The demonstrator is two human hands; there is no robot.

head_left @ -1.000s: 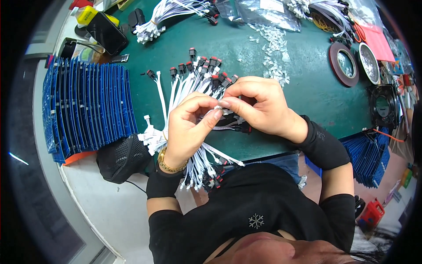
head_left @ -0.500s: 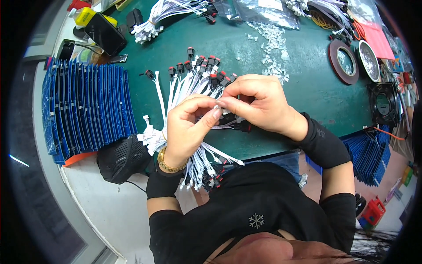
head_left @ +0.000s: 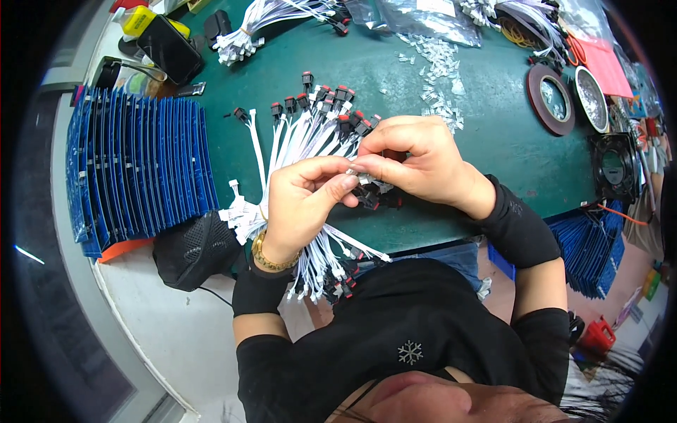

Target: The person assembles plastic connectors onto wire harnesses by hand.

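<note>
Over the bench, my left hand (head_left: pixel 293 211) and my right hand (head_left: pixel 423 158) meet fingertip to fingertip. Thumb and forefinger of each are closed in a pinch on a small white connector (head_left: pixel 352 170), mostly covered by the fingers. Beneath the hands lies a bundle of white cables (head_left: pixel 282 144) with black-and-red push-button switches (head_left: pixel 342 94) at the far ends. White plugs (head_left: pixel 243 215) cluster beside my left wrist. More white cables (head_left: pixel 317 264) hang toward the bench's near edge. Several dark switches (head_left: pixel 370 196) show just below my fingertips.
Small clear plastic pieces (head_left: pixel 438 67) lie scattered on the green bench (head_left: pixel 493 92). A tape roll (head_left: pixel 551 100) and a white-rimmed bowl (head_left: pixel 591 99) stand right, near a black fan (head_left: pixel 615 166). Blue circuit boards (head_left: pixel 141 169) line the left. Another cable bundle (head_left: pixel 271 25) lies at the back.
My fingers have shifted slightly around the small white connector, and my right hand has tilted a little. Both hands stay in the same place over the bundle.
</note>
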